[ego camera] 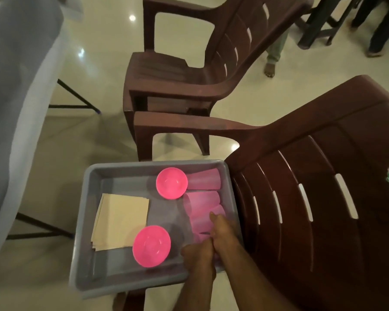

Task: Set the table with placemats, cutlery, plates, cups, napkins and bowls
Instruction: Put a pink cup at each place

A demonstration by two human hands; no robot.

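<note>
Glossy cream floor tiles (94, 70) all around, with ceiling lights glinting off them. Off to the left there's a bench under a pale blue-grey cloth (16, 90), its black folding legs showing underneath. Two brown plastic armchairs here: the far chair (189, 70) has nothing on its seat, and the near chair (312, 198) carries a grey plastic tub (121, 169).

Inside the tub: a stack of cream napkins (121, 221) lying flat on the left side, one pink bowl (171, 183) toward the far end and a second pink bowl (151, 245) closer to me, just beside the napkins' near corner. Along the tub's right wall are pink cups on their sides, a darker-looking one (203, 181) at the far end and lighter ones (202, 205) nearer.

Both hands are down in the tub's near right corner, pressed right up against each other. Right hand (222, 230) has its fingers wrapped over one of the lighter cups, thumb pointing up. Left hand (198, 250) is curled in just next to it at the cups, but I honestly can't tell whether it's got hold of anything, it's too blurry and half hidden.

Somebody's foot and some dark furniture legs show at the top right.
</note>
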